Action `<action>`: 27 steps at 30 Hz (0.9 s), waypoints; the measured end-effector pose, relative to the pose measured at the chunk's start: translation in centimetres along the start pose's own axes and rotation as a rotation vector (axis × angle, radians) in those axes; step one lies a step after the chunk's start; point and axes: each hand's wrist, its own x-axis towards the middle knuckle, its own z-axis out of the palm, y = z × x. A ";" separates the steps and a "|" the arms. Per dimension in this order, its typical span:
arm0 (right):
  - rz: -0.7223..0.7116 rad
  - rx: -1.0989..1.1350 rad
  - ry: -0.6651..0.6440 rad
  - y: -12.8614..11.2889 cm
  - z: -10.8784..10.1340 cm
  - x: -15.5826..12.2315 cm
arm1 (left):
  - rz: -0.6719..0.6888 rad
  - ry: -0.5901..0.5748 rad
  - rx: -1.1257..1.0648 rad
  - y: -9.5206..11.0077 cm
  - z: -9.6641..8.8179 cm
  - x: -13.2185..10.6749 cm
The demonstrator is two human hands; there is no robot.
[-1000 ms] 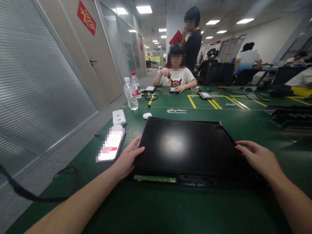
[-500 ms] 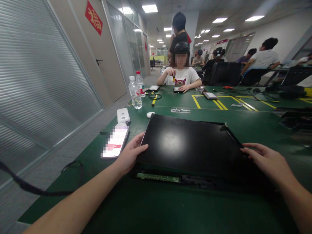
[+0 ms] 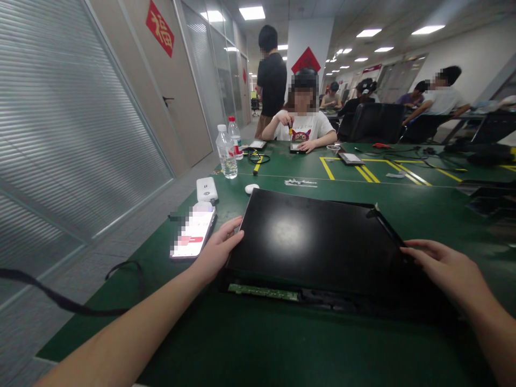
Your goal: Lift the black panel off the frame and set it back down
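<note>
A flat black screen panel (image 3: pixel 310 242) lies before me, its glossy face up and reflecting a ceiling light. My left hand (image 3: pixel 220 247) grips its left edge, thumb on top and fingers at the side. At the right edge, my right hand (image 3: pixel 443 263) pinches the panel's rim between thumb and fingers. Beneath the panel shows a black frame (image 3: pixel 342 301), offset from it, with a green circuit board strip (image 3: pixel 262 292) along the near side. What lies deeper under the panel is hidden.
Left of the panel are a lit phone (image 3: pixel 193 234), a white power bank (image 3: pixel 207 190) and a small white case (image 3: pixel 251 188). Two water bottles (image 3: pixel 227 153) stand behind. Across the green table (image 3: pixel 306 355), a person (image 3: pixel 302 121) holds a yellow-handled tool. A black strap (image 3: pixel 60 301) hangs at left.
The view has shifted slightly, and my left fingers sit a little higher on the panel's edge. Both hands keep their hold. A standing person in the background has moved left.
</note>
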 end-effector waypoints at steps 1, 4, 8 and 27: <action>0.005 0.004 -0.011 0.0 0.0 0.0 | 0.014 0.014 0.048 -0.2 -0.1 0.2; 0.024 0.018 -0.048 0.1 0.0 0.0 | 0.059 0.024 0.204 -0.8 -0.5 0.5; 0.021 0.023 -0.050 0.1 0.0 0.1 | 0.093 -0.015 0.383 -1.5 -0.9 0.9; 0.041 0.026 -0.016 -1.0 -0.3 -0.4 | 0.179 -0.077 0.625 -1.6 -1.0 1.1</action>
